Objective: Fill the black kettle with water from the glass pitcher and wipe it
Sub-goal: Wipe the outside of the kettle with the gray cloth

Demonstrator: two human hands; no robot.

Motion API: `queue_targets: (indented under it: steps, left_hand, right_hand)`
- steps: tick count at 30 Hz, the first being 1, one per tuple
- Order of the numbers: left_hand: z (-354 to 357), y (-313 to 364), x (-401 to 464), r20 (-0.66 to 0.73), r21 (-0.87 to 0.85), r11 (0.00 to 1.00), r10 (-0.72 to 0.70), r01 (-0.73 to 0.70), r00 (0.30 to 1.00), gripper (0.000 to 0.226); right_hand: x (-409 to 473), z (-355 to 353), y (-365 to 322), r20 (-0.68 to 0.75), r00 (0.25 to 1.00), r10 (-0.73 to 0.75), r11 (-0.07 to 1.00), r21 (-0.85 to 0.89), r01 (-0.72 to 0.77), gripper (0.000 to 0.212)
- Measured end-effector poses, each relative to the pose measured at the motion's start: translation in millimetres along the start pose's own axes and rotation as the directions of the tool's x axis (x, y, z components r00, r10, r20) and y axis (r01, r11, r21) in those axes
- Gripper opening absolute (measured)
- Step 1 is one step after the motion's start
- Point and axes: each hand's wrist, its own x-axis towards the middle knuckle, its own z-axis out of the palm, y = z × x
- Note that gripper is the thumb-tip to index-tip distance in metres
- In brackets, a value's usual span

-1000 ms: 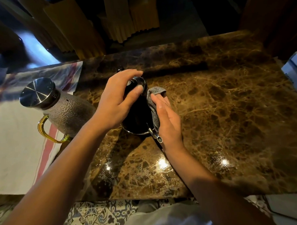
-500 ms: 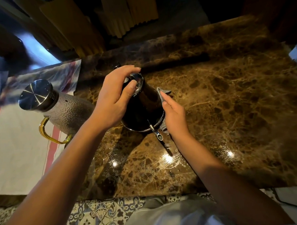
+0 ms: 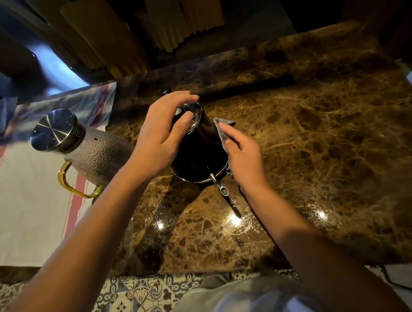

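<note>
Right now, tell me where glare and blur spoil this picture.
Head view: three bright glare spots on the polished countertop near its front edge; the far background is dark and blurred; the black kettle loses detail in shadow; wide-angle distortion stretches both forearms.

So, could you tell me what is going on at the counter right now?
A person is wiping the black kettle, which stands on the marble counter. The left hand grips the kettle's top to steady it, while the right hand presses a grey cloth against its side. The glass pitcher, lid on, stands to the left on a striped towel, touched by neither hand.
</note>
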Motion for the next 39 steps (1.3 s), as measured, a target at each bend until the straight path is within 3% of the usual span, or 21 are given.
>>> queue_targets:
  steps: [3,8,10,17,22,27,30,34,37,39]
  left_hand:
    - [0,1,0,-0.002,-0.001,1.000,-0.006,0.006,1.000,0.034]
    - [-1,2,0,0.009,0.001,1.000,-0.015,0.015,1.000,0.034]
    - [-1,2,0,0.012,0.002,1.000,-0.020,0.020,1.000,0.034]
    - [0,2,0,0.019,0.017,1.000,-0.015,0.015,1.000,0.034]
    - [0,4,2,0.009,0.035,0.999,-0.018,0.017,1.000,0.035]
    - [1,3,0,0.006,0.027,0.999,-0.029,0.029,1.000,0.034]
    - [0,2,1,0.002,0.032,0.999,-0.016,0.015,1.000,0.033]
    - [0,2,1,-0.006,-0.002,1.000,-0.008,0.008,1.000,0.030]
    - [-6,-1,1,0.053,-0.095,0.994,-0.045,0.050,0.998,0.027]
    - [-11,-2,2,0.108,-0.125,0.990,-0.052,0.065,0.993,0.034]
  right_hand:
    - [-10,-1,8,-0.035,0.998,0.048,0.998,-0.045,-0.049,0.042]
    - [-21,-12,28,-0.147,0.975,-0.164,0.947,-0.301,0.114,0.022]
    - [-21,-17,33,-0.112,0.979,-0.168,0.905,-0.411,0.108,0.019]
    - [-29,-19,42,0.031,0.970,-0.241,0.813,-0.539,0.219,0.009]
    - [-37,-12,57,0.105,0.961,-0.254,0.828,-0.490,0.273,0.020]
    - [-37,-21,46,0.072,0.952,-0.296,0.868,-0.397,0.300,0.007]
    - [-32,-21,43,0.070,0.947,-0.312,0.846,-0.432,0.311,0.009]
    - [-33,-23,52,0.136,0.967,-0.216,0.815,-0.520,0.255,0.012]
    - [-18,-32,34,0.035,0.997,-0.073,0.961,-0.264,0.080,0.020]
    - [-7,-38,13,-0.038,0.997,-0.065,0.996,-0.071,0.062,0.027]
